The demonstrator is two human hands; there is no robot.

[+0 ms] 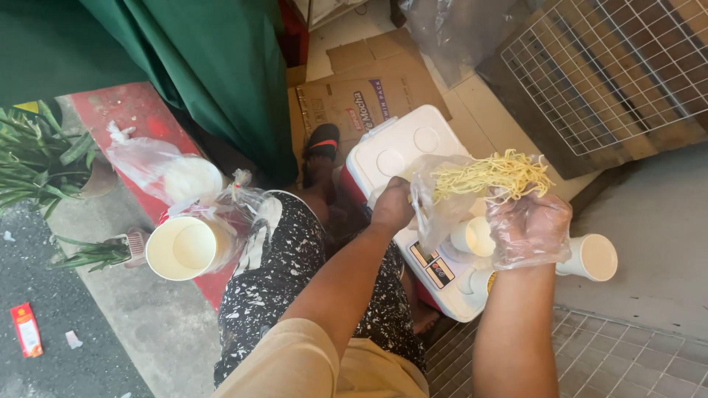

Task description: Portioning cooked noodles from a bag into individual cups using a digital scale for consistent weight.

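Noodles [493, 174] held in my gloved right hand [528, 230], fingers closed on the bundle, above the scale [436, 271] on the white cooler [398, 147]. Left hand [392, 206] pinches a clear bag [436, 200] open. Bagging step, I judge; next needs lowering into the bag mouth.

Yellow noodles [493, 175]: a loose, tangled bunch, thin strands, raised above the white cooler lid [398, 147] near its right edge. Clear plastic bag [436, 206]: crumpled, mouth open upward, just left of and below the noodles, some strands touching its opening. White paper cup [473, 237]: upright beneath the noodles.
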